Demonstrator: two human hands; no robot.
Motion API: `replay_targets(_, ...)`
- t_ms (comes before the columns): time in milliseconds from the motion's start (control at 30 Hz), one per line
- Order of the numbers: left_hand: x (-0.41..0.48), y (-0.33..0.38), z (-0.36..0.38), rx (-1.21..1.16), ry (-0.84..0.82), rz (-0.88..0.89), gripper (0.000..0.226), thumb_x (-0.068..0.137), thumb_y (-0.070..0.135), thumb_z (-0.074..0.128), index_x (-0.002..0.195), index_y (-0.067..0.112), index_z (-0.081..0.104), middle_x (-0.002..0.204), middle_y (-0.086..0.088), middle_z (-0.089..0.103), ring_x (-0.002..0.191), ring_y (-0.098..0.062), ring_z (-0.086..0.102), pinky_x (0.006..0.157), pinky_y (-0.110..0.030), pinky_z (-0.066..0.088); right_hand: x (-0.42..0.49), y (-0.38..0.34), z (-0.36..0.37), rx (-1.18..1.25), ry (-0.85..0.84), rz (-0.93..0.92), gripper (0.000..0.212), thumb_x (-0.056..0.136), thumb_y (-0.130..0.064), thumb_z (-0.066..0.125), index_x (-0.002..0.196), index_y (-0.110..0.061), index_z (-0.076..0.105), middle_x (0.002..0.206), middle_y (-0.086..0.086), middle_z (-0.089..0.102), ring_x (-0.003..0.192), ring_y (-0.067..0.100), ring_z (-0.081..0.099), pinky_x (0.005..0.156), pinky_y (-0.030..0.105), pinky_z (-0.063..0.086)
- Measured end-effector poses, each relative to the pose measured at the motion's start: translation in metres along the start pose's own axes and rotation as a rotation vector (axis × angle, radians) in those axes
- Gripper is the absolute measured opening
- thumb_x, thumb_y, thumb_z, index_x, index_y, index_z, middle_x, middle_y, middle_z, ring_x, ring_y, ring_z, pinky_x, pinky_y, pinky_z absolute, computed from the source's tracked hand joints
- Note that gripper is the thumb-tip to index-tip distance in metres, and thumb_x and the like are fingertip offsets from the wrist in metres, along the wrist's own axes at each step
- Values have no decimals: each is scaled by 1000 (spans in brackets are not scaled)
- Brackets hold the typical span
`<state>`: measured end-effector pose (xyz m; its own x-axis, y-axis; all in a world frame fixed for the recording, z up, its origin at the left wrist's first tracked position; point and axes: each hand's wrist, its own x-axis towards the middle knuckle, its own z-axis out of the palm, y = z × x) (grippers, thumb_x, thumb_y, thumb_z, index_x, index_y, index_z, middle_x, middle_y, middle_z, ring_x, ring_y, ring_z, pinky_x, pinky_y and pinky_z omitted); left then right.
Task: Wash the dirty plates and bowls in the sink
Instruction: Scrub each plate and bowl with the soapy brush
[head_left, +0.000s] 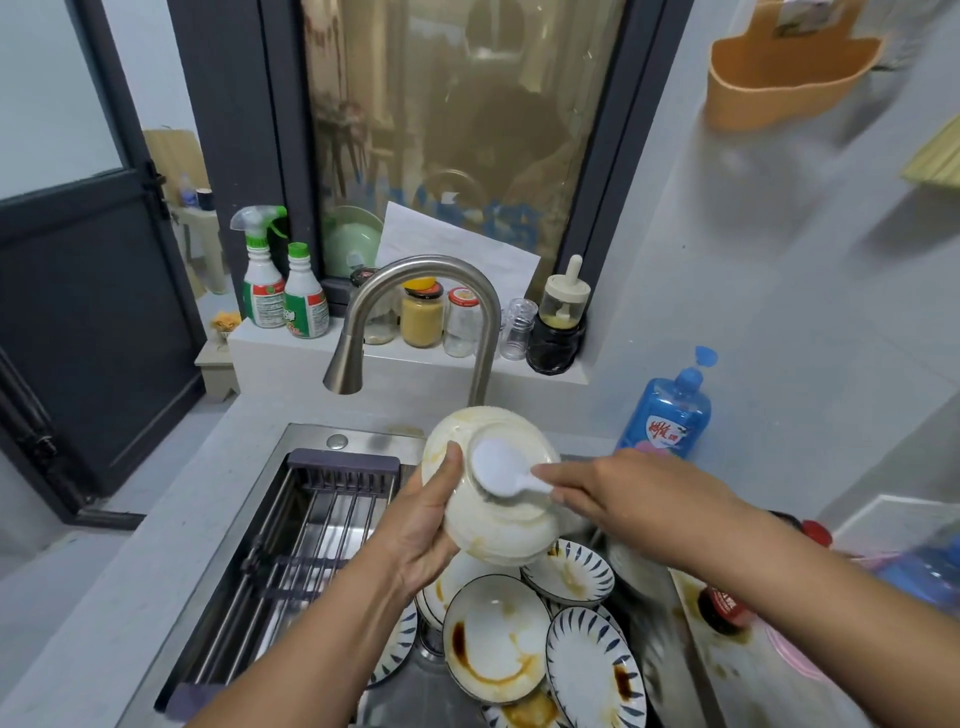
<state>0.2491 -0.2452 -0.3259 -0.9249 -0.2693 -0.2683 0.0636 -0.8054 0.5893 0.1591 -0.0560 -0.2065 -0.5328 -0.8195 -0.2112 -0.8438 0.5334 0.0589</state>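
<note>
Left hand (423, 525) grips the cream bowl (511, 538) by its rim, thumb up over the edge and fingers out of sight behind it. Right hand (618, 493) pinches the white brush (501, 467) by its handle, and the head is pressed flat on the bowl's foot ring.

The bowl is tipped so its underside faces the camera. Its mouth points away toward the faucet (415, 291), so the inside can't be seen. Yellowish smears run along the outer wall. The brush's long axis runs from the right hand up and to the left, head at the far end, bristles hidden beneath it.

All this hangs over the sink (311, 434), just in front of the faucet's base. Directly below is the pile: a white plate (493, 639) streaked with brown sauce, a blue-patterned bowl (569, 571) to its upper right, and a blue-patterned plate (592, 670) leaning at the right. More pieces underneath are cut off by the bottom edge or covered by the arms, so there's no counting them.

A drying rack (311, 525) spans the sink's left half. On the right the table (753, 670) is stained, with a dark red-labelled container (724, 608) on it, too blurred to read. A blue detergent bottle (667, 410) stands behind the right hand. On the window ledge are two spray bottles (262, 275) and a row of jars (422, 317). An orange basket (789, 67) hangs on the wall, its top cropped.
</note>
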Motion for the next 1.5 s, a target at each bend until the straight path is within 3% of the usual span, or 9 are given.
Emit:
replay_targets(467, -6, -1, 2, 29, -62, -64, 43, 95, 20, 60, 135, 6, 59, 129, -22, 67, 116, -34, 68, 90, -49, 60, 5, 18, 0, 186, 96, 184, 34, 105, -56, 33, 137, -63, 42, 117, -8, 68, 107, 21, 64, 84, 39, 53)
replay_targets(600, -7, 13, -3, 106, -110, -23, 43, 92, 11, 67, 133, 7, 59, 128, -21, 69, 115, -35, 68, 89, -49, 60, 9, 33, 1, 711, 255, 362, 31, 106, -48, 42, 123, -36, 65, 75, -6, 65, 58, 8, 54, 56, 23, 43)
replay_targets(800, -18, 22, 19, 856, -271, 229, 42, 80, 16, 86, 119, 16, 71, 108, 1, 76, 97, -15, 73, 87, -33, 60, 26, 37, -4, 1317, 15, 668, 74, 84, -82, 49, 112, -14, 57, 82, 15, 77, 40, 11, 36, 37, 19, 33)
replay_targets(867, -22, 20, 26, 1190, -443, 416, 34, 90, 19, 78, 122, 23, 70, 113, 20, 73, 105, 2, 66, 100, -21, 47, 30, 37, 1, 1428, -80, 635, 61, 86, -69, 63, 99, -10, 60, 66, 10, 70, 37, 8, 32, 33, 17, 29)
replay_targets(1033, 0, 18, 1, 1801, -473, 949, 47, 88, 56, 66, 135, 50, 59, 155, 25, 42, 154, -3, 18, 127, -47, -1, 33, 40, 32, 1662, 11, 683, 16, 93, -8, 67, 85, -10, 53, 52, 1, 43, 33, 5, 30, 29, 14, 25)
replay_targets(1167, -14, 19, -5, 1459, -219, 484, 103, 65, 56, 88, 144, 64, 24, 152, 47, 11, 144, 22, 4, 121, -25, 11, 32, 42, 51, 1664, 188, 633, 9, 94, -4, 62, 96, -8, 54, 57, 3, 46, 38, 7, 33, 32, 16, 25)
replay_targets(1233, -21, 17, -3, 987, -163, 182, 78, 77, 38, 85, 136, 55, 36, 134, 47, 48, 133, 18, 41, 109, -20, 38, 30, 44, 59, 1666, 226, 603, 11, 95, -7, 63, 103, -7, 56, 60, 4, 47, 41, 8, 33, 33, 17, 26)
replay_targets(1300, -17, 6, -2, 599, -112, -44, 49, 88, 30, 72, 133, 25, 53, 120, 10, 75, 116, -17, 70, 94, -31, 58, 29, 43, 65, 1679, 238, 578, 14, 96, -9, 64, 106, -6, 56, 61, 5, 48, 41, 8, 33, 34, 17, 26)
replay_targets(1500, -9, -20, 0, 283, 100, -192, 27, 102, -6, 45, 124, 8, 53, 112, -25, 74, 95, -44, 74, 73, -47, 65, 21, 36, 60, 1310, 244, 497, 30, 100, -41, 61, 108, -12, 62, 66, 1, 59, 45, 10, 44, 40, 22, 37)
